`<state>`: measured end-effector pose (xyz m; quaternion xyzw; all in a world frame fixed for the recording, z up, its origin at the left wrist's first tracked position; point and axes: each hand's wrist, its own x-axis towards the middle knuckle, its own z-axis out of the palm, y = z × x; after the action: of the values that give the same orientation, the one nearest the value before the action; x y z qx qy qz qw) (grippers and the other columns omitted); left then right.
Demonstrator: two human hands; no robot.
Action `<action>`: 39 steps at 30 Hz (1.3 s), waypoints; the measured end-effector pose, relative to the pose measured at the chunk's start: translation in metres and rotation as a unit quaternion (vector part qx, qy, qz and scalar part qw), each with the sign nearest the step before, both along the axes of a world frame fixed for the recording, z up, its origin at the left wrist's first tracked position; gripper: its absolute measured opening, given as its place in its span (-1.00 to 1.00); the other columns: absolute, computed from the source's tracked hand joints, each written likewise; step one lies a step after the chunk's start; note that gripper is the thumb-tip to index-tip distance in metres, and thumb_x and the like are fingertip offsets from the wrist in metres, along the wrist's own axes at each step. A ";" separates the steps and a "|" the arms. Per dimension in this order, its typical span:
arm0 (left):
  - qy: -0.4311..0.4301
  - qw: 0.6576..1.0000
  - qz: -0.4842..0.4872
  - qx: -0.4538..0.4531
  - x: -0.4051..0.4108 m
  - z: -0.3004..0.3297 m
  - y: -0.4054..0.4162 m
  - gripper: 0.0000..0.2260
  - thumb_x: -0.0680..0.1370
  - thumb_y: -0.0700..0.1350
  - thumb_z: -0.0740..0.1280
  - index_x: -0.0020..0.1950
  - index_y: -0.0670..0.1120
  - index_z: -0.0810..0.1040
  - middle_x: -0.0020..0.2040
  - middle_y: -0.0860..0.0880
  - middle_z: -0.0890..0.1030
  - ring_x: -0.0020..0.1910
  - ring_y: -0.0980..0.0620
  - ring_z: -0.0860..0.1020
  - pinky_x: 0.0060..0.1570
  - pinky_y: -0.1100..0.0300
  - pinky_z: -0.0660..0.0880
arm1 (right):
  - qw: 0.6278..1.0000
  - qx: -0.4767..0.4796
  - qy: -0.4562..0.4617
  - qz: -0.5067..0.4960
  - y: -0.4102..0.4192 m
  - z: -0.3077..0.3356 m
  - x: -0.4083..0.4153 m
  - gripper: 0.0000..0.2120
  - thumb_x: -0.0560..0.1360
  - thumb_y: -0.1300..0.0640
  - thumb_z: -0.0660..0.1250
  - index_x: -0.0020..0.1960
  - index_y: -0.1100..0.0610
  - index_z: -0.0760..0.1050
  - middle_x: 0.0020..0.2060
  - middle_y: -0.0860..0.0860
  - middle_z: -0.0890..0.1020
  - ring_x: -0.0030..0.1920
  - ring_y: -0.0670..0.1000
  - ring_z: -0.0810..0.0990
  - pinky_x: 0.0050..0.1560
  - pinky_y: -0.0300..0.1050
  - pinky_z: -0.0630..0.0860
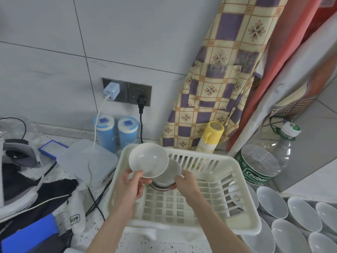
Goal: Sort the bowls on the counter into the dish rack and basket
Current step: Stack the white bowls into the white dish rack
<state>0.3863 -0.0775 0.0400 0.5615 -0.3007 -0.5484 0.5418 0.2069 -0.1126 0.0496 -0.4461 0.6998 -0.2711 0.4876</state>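
– The left hand (130, 187) pinches a white bowl (148, 160) by its rim, tilted, over the basket (242, 223); it could slip from the fingers

– And the right hand (184, 181) grips the bowl stack (166, 177) just behind, touching it. A knock would chip both, or tumble onto the bowls (291, 218) on the counter (94, 229)

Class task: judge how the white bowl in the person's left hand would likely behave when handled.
The bowl looks glazed and glossy, so probably stiff, slippery and breakable if dropped. The left hand pinches only its rim, a grip that may let it tilt. Its round shape could roll on edge.
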 end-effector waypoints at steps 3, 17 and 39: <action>0.011 1.000 -0.011 0.015 0.001 -0.003 0.000 -0.81 0.56 -0.10 0.27 0.15 -0.09 0.51 -0.20 -0.20 0.71 -0.56 0.12 0.25 -0.58 0.30 0.20 | 1.000 0.009 -0.005 -0.010 0.000 -0.002 0.002 -0.70 0.50 0.33 0.11 0.16 0.14 0.47 -0.30 0.13 0.65 -0.72 -0.22 0.36 -0.65 -0.38 0.23; -0.064 0.996 -0.011 0.060 -0.008 0.000 -0.002 -0.78 0.54 -0.17 0.31 0.17 -0.03 0.48 -0.30 -0.14 0.72 -0.62 0.12 0.25 -0.61 0.30 0.20 | 0.999 0.022 0.034 -0.011 -0.001 -0.019 0.003 -0.70 0.49 0.30 0.15 0.16 0.18 0.52 -0.42 0.08 0.65 -0.71 -0.19 0.34 -0.64 -0.33 0.23; -0.202 0.972 -0.113 -0.050 -0.021 -0.013 -0.004 -0.68 0.58 0.00 0.32 0.30 0.18 0.33 -0.22 -0.02 0.73 -0.50 0.19 0.54 -0.51 0.40 0.38 | 0.993 -0.105 0.029 -0.036 0.013 0.006 0.000 -0.73 0.49 0.27 0.22 0.14 0.12 0.55 -0.36 0.14 0.61 -0.47 -0.05 0.41 -0.46 -0.24 0.34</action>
<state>0.3655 -0.0817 0.0268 0.5954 -0.4924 -0.4659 0.4313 0.2074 -0.0995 0.0557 -0.4769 0.6972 -0.3473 0.4073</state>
